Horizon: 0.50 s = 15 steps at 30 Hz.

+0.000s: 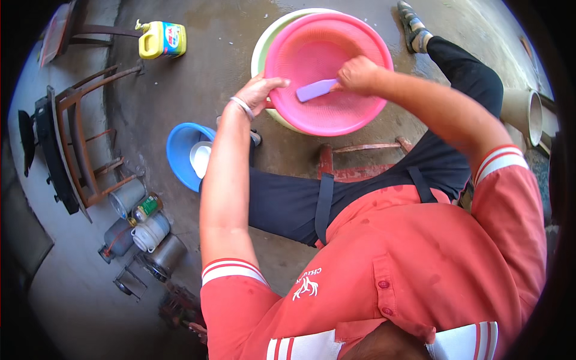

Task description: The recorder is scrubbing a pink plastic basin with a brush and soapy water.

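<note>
A pink plastic strainer basket (360, 119) is held tilted over a pale green basin (260, 56) on the wet concrete floor. My left hand (257, 93) grips the basket's rim at its left side, thumb over the edge. Inside the basket, my right hand (359, 76) is closed on a flat purple plastic tool (315, 91), possibly a scrubbing brush. Its underside is hidden, so I cannot tell whether it has bristles. The basket covers most of the green basin and hides what is in it.
Left of my leg stands a blue basin (174, 155) with white bowls (200, 157) in it. A yellow pump jug (153, 42) is farther off. Along the left wall are a wooden-legged stand (74, 108) and several pots. Between my legs shows a red wooden stool (326, 159).
</note>
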### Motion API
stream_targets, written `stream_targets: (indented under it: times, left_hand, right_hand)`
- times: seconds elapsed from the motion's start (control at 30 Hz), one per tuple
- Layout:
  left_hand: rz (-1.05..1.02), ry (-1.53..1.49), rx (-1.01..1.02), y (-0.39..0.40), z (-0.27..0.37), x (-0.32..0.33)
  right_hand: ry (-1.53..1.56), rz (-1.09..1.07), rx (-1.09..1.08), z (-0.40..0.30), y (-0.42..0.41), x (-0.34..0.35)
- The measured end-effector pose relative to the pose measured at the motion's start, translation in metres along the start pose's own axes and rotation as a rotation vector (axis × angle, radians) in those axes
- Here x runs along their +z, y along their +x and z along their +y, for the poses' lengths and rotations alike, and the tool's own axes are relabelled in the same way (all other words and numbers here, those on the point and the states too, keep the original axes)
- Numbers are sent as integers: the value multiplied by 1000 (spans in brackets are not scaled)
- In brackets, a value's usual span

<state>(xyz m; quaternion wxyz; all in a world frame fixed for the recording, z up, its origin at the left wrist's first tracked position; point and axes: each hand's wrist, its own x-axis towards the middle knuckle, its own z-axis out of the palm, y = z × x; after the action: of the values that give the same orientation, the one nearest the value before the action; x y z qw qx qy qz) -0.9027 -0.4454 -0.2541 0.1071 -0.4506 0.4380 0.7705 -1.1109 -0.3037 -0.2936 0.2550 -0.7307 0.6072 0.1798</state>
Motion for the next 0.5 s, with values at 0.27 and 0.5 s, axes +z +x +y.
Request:
stream_targets:
  times: [0.27,0.5]
  left_hand:
    - [906,-54,539,63,-102,56]
    - [940,564,589,46,-61,27]
  right_hand:
    - [745,-247,227,-41,24,38]
    - [-269,-406,-81,14,-31,-13]
